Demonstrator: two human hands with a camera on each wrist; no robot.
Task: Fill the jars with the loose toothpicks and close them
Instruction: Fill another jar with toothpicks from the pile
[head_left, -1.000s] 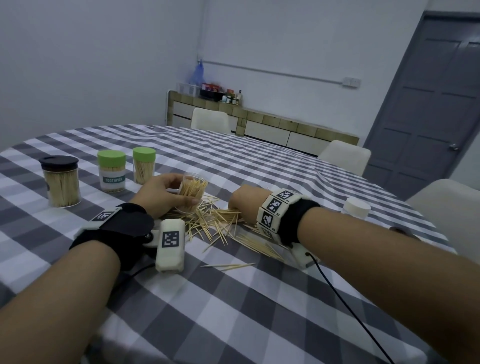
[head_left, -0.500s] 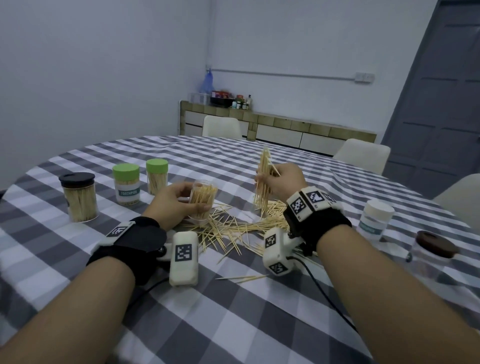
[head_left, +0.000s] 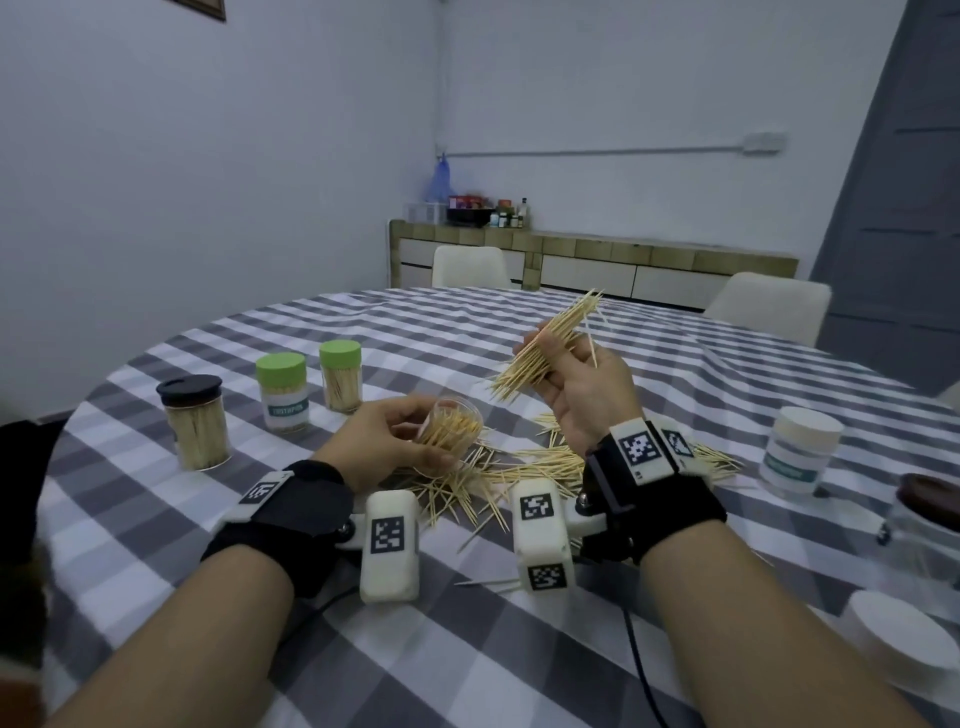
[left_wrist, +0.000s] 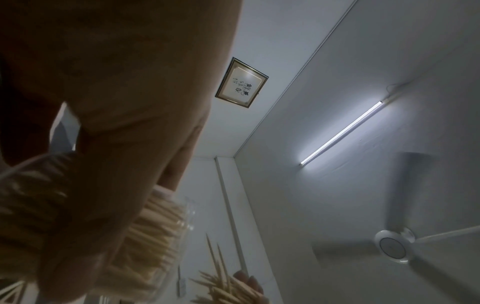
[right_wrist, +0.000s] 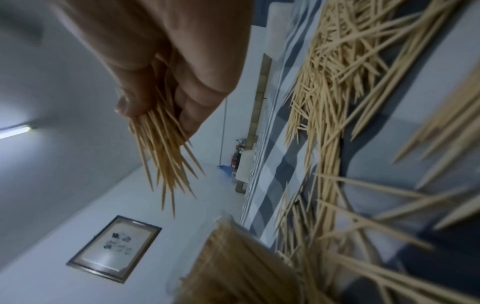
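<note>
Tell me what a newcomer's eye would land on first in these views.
First, the bundle of toothpicks held up by the right hand above the table. Next, the open jar, tilted and partly filled, held by the left hand, with the loose toothpicks scattered on the checked tablecloth beside it. Three closed jars stand at far left.

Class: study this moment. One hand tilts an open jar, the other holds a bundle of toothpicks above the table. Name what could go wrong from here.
1. The right hand pinches the bundle loosely; stray sticks splay out and may drop.
2. The open jar in the left hand is tilted and nearly full, so its toothpicks could spill onto the pile.
</note>
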